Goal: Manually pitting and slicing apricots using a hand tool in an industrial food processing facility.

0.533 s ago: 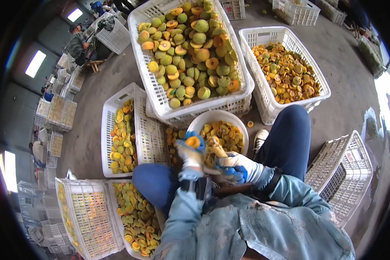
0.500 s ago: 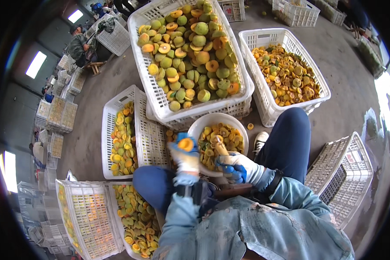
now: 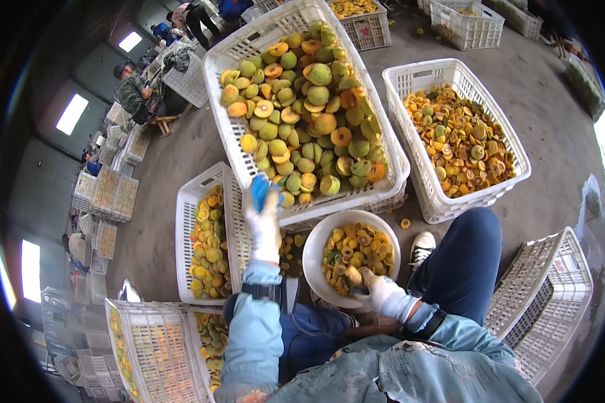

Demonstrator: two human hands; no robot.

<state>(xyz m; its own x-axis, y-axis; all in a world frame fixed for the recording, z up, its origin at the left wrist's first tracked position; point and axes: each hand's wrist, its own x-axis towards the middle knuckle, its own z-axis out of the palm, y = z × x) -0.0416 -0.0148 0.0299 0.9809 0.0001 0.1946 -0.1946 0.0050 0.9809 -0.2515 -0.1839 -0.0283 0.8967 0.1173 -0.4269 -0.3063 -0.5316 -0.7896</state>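
A grey concrete floor (image 3: 154, 191) spreads through a hall, where a co-worker (image 3: 138, 97) sits at about ten o'clock of the view. Taking the white bowl (image 3: 310, 260) as the centre, a large white crate (image 3: 336, 203) is at eleven o'clock, a second crate (image 3: 464, 201) at one and a third crate (image 3: 183, 248) at nine. All hold fruit.

Half a second ago, the left hand (image 3: 263, 221) was beside the bowl, with an orange fruit half on its blue glove fingers. Now it has gone up to ten o'clock of the bowl, at the near left corner of the large crate. I cannot tell whether these fingers hold anything. Green and orange fruits (image 3: 302, 114) lie at one o'clock from this hand, inside that crate.

The right hand (image 3: 383, 293) has stayed at the bowl's rim, at about five o'clock. It is closed around a tan tool (image 3: 353, 274), whose visible end points to ten o'clock, above the cut fruit pieces (image 3: 356, 245) in the bowl.
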